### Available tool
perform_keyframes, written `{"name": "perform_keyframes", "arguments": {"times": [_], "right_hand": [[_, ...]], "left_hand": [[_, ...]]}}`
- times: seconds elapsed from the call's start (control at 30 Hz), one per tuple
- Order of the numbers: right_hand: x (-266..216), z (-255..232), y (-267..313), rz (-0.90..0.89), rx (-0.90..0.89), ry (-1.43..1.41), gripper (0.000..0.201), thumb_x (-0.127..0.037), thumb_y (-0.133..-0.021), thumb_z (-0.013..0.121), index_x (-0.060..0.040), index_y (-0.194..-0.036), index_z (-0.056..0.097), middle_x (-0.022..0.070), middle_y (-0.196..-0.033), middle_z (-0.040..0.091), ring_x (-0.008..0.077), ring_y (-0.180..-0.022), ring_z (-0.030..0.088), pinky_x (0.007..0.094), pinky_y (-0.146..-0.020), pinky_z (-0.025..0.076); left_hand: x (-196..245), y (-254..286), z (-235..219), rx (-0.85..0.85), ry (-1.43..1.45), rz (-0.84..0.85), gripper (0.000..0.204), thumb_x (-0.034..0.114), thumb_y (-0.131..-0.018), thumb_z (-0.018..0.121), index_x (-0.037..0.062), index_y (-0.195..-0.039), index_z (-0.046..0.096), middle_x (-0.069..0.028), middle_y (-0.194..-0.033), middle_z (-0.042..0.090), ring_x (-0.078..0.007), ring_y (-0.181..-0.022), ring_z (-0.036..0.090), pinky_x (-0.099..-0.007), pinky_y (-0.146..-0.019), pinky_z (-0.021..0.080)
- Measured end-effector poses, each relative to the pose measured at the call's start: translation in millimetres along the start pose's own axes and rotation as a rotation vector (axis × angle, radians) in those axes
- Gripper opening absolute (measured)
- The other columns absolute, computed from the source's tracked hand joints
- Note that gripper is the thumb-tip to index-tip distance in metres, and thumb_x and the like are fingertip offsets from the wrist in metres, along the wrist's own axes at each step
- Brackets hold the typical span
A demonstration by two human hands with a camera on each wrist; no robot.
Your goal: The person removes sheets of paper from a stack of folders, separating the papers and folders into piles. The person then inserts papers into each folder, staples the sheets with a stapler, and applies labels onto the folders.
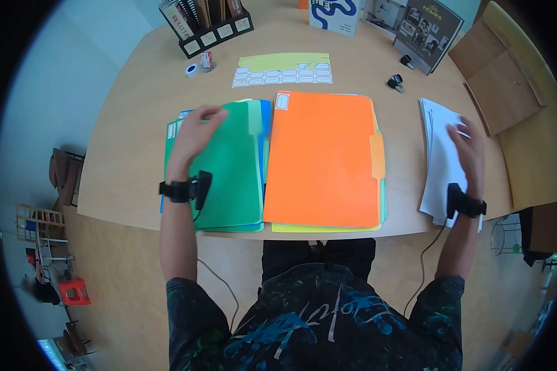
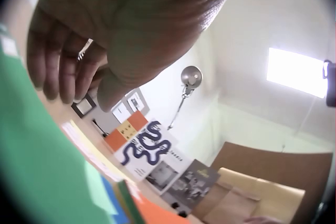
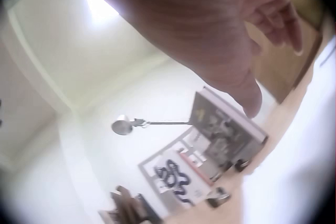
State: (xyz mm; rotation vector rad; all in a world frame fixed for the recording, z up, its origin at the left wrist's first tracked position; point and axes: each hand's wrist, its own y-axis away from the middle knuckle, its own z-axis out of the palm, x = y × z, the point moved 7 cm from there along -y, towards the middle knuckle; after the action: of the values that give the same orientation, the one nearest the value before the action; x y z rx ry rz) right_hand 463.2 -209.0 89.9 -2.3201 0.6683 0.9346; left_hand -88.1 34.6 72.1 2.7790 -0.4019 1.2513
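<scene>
Precariously, the papers [image 1: 440, 145] overhung the worktop [image 1: 127, 173], so a brush from the right hand [image 1: 470, 150], loose-fingered and empty like the left hand [image 1: 195, 135], could spill them.

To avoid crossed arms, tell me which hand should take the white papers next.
Right hand, most likely: it is empty, over the white papers, while the left hand is over the green folder, beyond the orange folder.
</scene>
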Motion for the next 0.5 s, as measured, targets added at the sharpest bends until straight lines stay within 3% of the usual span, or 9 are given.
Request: {"name": "perform_keyframes", "arguments": {"times": [0.07, 0.13, 0.2, 0.37, 0.5], "right_hand": [[-48, 54, 12, -0.01, -0.338, -0.072, 0.051, -0.032, -0.093, 0.07, 0.0026, -0.128, 0.06, 0.0135, -0.104, 0.07, 0.016, -0.09, 0.066, 0.0275, -0.078, 0.052], [-77, 101, 24, 0.011, -0.496, -0.171, 0.042, -0.03, -0.094, 0.068, 0.0031, -0.12, 0.064, 0.0088, -0.091, 0.071, 0.0135, -0.079, 0.064, 0.0273, -0.071, 0.051], [-90, 139, 26, 0.012, -0.589, -0.22, 0.037, -0.028, -0.094, 0.067, 0.0036, -0.113, 0.067, 0.0085, -0.087, 0.07, 0.0133, -0.076, 0.064, 0.0279, -0.069, 0.051], [-66, 184, 13, 0.039, -0.531, -0.201, 0.031, -0.024, -0.094, 0.065, 0.0039, -0.107, 0.069, 0.0076, -0.083, 0.07, 0.0137, -0.072, 0.064, 0.0288, -0.068, 0.051], [-49, 190, 10, 0.004, -0.411, -0.281, 0.028, -0.022, -0.093, 0.065, 0.0026, -0.108, 0.069, 0.0068, -0.084, 0.07, 0.0132, -0.074, 0.064, 0.0283, -0.072, 0.052]], "left_hand": [[27, -9, 43, -0.086, -0.061, 0.078, 0.053, 0.043, -0.09, 0.07, 0.0013, -0.121, 0.065, -0.0126, -0.104, 0.071, -0.0202, -0.094, 0.067, -0.0329, -0.079, 0.053], [49, -13, 76, -0.111, -0.17, 0.001, 0.057, 0.045, -0.085, 0.074, 0.0013, -0.12, 0.064, -0.0101, -0.099, 0.07, -0.0184, -0.086, 0.066, -0.0312, -0.076, 0.052], [40, -25, 101, -0.11, -0.201, 0.003, 0.057, 0.044, -0.083, 0.077, 0.001, -0.118, 0.064, -0.0082, -0.095, 0.069, -0.0174, -0.082, 0.064, -0.0307, -0.074, 0.052], [27, -33, 111, -0.046, -0.183, 0.05, 0.051, 0.037, -0.077, 0.082, 0.0004, -0.107, 0.063, -0.0027, -0.082, 0.063, -0.0139, -0.073, 0.06, -0.0288, -0.068, 0.049], [17, -30, 115, -0.026, 0.133, 0.041, 0.036, 0.027, -0.083, 0.079, 0.0024, -0.102, 0.061, -0.0001, -0.08, 0.059, -0.0098, -0.073, 0.058, -0.026, -0.068, 0.048]]}}
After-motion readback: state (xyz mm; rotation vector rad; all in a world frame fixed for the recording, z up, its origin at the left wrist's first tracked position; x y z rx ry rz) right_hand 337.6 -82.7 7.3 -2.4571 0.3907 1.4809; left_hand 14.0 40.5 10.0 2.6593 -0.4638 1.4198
